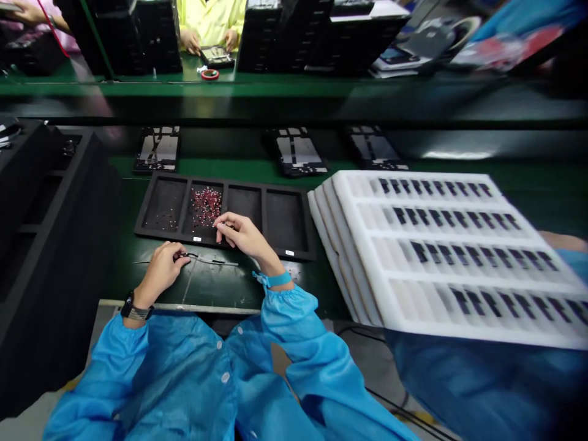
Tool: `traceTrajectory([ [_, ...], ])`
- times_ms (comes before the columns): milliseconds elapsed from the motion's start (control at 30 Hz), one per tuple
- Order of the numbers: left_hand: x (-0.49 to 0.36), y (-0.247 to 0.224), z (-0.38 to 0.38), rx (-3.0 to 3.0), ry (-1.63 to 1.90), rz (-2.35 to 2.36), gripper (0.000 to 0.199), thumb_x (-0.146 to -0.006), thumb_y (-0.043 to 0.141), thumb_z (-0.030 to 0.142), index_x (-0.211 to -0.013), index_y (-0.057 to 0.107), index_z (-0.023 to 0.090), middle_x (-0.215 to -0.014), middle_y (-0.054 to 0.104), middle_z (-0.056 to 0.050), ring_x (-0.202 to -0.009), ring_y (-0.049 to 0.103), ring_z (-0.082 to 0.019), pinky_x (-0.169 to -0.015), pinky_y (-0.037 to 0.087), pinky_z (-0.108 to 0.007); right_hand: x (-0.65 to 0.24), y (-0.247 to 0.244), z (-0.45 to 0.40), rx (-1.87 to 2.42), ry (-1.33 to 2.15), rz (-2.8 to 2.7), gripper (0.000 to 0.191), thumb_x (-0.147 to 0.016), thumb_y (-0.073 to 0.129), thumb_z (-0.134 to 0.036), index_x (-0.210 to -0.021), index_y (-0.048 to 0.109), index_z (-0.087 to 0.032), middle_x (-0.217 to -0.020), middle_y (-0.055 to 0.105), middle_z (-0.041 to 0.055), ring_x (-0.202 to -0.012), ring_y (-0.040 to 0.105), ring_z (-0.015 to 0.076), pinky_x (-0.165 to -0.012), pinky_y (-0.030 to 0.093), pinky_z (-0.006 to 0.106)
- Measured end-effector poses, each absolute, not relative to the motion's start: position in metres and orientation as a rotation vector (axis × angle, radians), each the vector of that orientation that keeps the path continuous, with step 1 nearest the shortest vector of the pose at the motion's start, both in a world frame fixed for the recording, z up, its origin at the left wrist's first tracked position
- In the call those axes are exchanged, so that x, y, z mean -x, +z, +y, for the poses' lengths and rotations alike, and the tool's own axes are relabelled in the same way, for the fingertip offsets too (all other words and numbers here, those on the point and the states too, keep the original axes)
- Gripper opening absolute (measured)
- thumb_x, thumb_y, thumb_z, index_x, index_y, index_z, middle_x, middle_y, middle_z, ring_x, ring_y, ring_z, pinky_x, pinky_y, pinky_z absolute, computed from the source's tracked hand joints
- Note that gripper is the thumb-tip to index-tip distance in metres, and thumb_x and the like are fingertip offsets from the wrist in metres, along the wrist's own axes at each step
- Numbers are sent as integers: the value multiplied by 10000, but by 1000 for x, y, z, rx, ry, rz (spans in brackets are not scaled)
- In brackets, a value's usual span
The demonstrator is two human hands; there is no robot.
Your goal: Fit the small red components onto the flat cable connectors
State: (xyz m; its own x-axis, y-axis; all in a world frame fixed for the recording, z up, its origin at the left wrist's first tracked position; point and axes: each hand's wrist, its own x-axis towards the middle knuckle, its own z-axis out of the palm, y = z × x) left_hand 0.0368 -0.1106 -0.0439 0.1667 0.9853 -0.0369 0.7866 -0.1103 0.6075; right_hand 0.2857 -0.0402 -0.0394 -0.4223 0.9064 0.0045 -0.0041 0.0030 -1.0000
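Observation:
My left hand, wearing a dark wristband, rests at the front of the green bench. Its thumb and fingers pinch a thin, long black-and-silver piece that points right; I cannot make out its exact kind. Over the front rim of a black compartment tray is my right hand, its fingertips pressed together. Whatever they hold is too small to name. Just beyond those fingertips, many tiny red and silver parts fill the second compartment. A few more tiny parts are scattered in the leftmost one.
White foam trays with rows of black parts stand tilted at the right, by another person's blue sleeve. Device panels lie behind the tray. Black foam trays are stacked left. Across the bench, a person in yellow handles a device.

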Motion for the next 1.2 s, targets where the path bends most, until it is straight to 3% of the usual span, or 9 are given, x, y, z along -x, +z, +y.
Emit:
traceTrajectory([
  [267, -27, -61, -109, -2063, 717, 1502, 241, -908, 757, 262, -770, 562, 228, -839, 627, -38, -905, 562, -262, -855, 461, -395, -289, -45, -41, 921, 1603, -1514, 386, -913, 714, -544, -1004, 649, -174, -862, 802, 72, -499, 535, 93, -497, 420, 241],
  [433, -25, -69, -111, -2151, 769, 1452, 255, -957, 708, 274, -766, 551, 213, -850, 617, -49, -921, 537, -256, -852, 426, -379, -287, -42, -43, 923, 1546, -1564, 353, -928, 714, -515, -936, 631, -172, -848, 792, 76, -519, 557, 97, -515, 440, 242],
  [700, -21, -42, -114, -1821, 995, 1423, 229, -997, 621, 347, -839, 695, 200, -857, 683, -51, -875, 612, -223, -830, 461, -338, -284, -35, -48, 938, 1453, -1644, 327, -946, 691, -486, -943, 663, -161, -789, 755, 46, -496, 546, 99, -530, 454, 250],
  [867, -16, -20, -98, -1435, 1174, 1459, 278, -881, 767, 447, -862, 761, 170, -850, 735, -57, -802, 658, -198, -772, 500, -298, -284, -29, -51, 1023, 1249, -1594, 258, -940, 698, -420, -935, 714, -162, -824, 763, 44, -524, 567, 109, -553, 468, 260],
  [967, -17, -27, -91, -1376, 1168, 1468, 299, -766, 853, 444, -827, 782, 160, -801, 750, -60, -742, 659, -193, -711, 504, -287, -288, -30, -48, 1058, 1037, -1548, 239, -924, 706, -400, -873, 741, -169, -862, 775, 61, -735, 690, 175, -704, 549, 289],
  [1067, -24, -41, -99, -1497, 984, 1442, 257, -761, 841, 419, -753, 781, 169, -711, 717, -42, -635, 600, -169, -622, 463, -278, -295, -32, -44, 1094, 963, -1524, 255, -927, 698, -415, -865, 759, -175, -893, 792, 74, -877, 737, 221, -794, 580, 319],
  [1200, -26, -53, -113, -1630, 1011, 1361, 184, -793, 823, 366, -734, 800, 193, -816, 755, -75, -805, 678, -214, -755, 522, -317, -304, -29, -43, 1139, 957, -1460, 306, -928, 712, -476, -874, 761, -179, -904, 793, 80, -830, 726, 213, -725, 574, 309],
])
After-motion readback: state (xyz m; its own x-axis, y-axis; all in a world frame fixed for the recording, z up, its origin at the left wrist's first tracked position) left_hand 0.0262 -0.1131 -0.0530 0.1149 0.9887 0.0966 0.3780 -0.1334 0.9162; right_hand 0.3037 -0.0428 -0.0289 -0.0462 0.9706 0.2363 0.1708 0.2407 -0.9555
